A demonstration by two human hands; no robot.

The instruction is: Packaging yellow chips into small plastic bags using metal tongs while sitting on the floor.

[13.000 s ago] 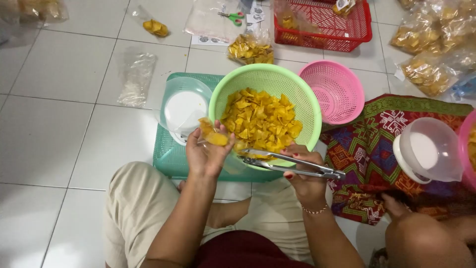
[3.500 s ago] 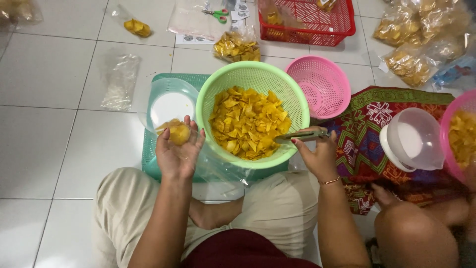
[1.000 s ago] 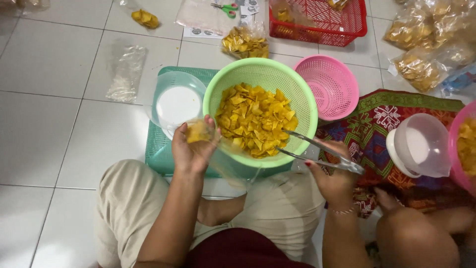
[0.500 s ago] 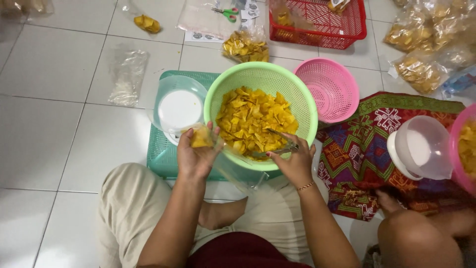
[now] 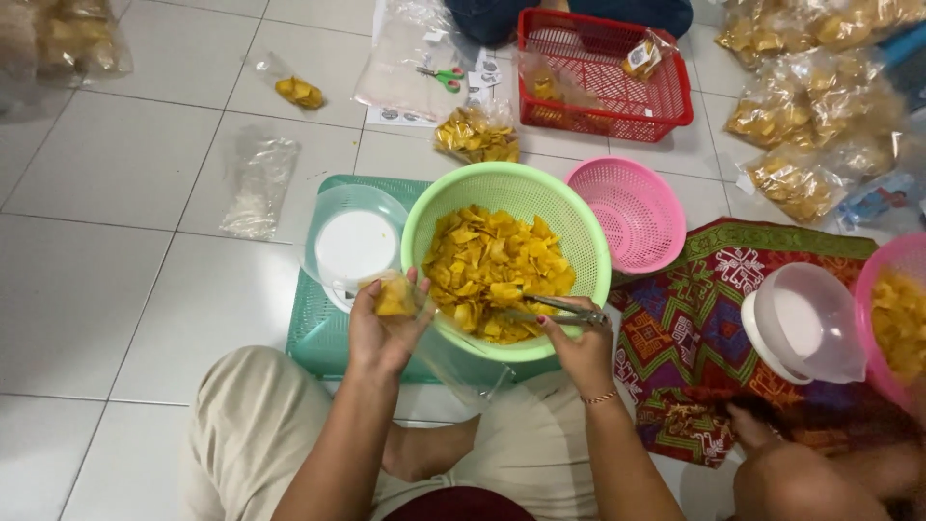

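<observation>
The person sits cross-legged on the white tiled floor (image 5: pixel 116 289), both forearms reaching forward. The left hand (image 5: pixel 384 328) is closed around the mouth of a small clear plastic bag (image 5: pixel 397 295) with a few yellow chips in it, held just over the near left rim of the green basket (image 5: pixel 436 207). The right hand (image 5: pixel 579 349) grips a pair of metal tongs (image 5: pixel 550 309) at the basket's near right rim; the tong tips lie low among the chips, and whether they pinch any cannot be told. The yellow chips (image 5: pixel 492 270) fill the basket, which rests on a teal crate (image 5: pixel 313 333). Beside it on the crate stands a clear bowl (image 5: pixel 352 241) with a white bottom. To the right, a patterned red cloth (image 5: pixel 694 309) lies on the floor, with another person's knee and hand at its near edge. An empty pink basket (image 5: pixel 632 207) touches the green one's far right side. Farther off lie filled chip bags (image 5: pixel 477 135), a red basket (image 5: pixel 603 72) and scissors (image 5: pixel 442 77).
</observation>
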